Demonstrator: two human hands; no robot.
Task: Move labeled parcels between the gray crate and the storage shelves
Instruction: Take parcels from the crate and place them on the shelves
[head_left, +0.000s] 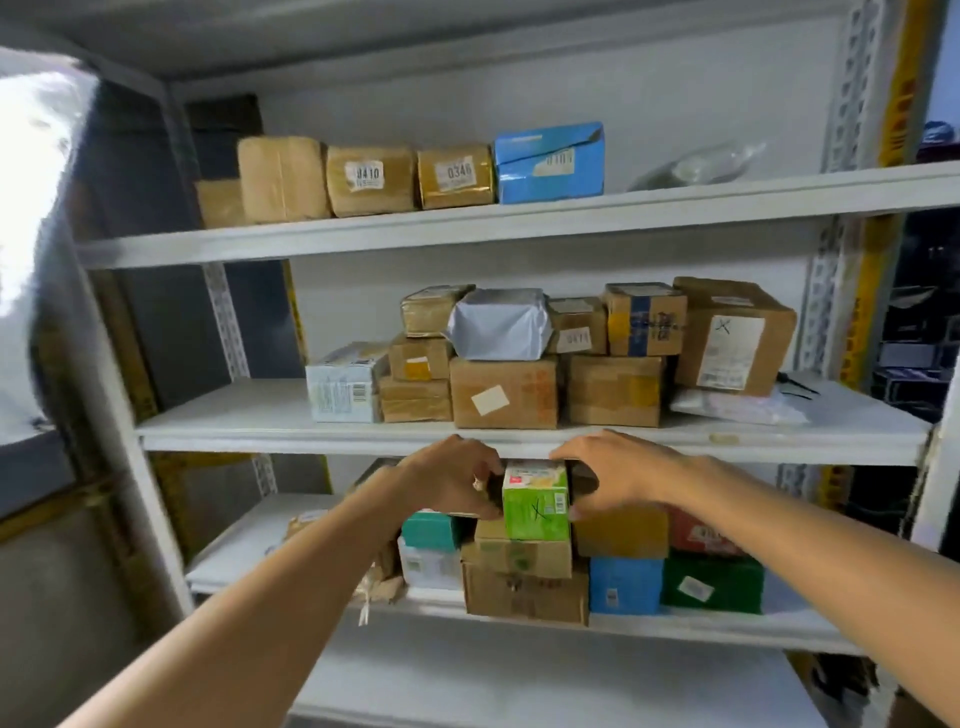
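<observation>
A green and white parcel (535, 501) marked with a black X stands on top of stacked brown boxes (524, 577) on the third shelf (727, 631) of the white shelving. My left hand (457, 475) grips its left side and my right hand (618, 470) grips its right side, thumb low on the front corner. Both forearms reach in from below. The gray crate is out of view.
Beside the stack sit teal (431, 530), blue (626, 584), dark green (711, 584) and red (701, 532) boxes. The middle shelf (234, 421) holds several cardboard parcels and a grey bag (498, 325). The top shelf carries numbered brown parcels (369, 179) and a blue box (550, 161).
</observation>
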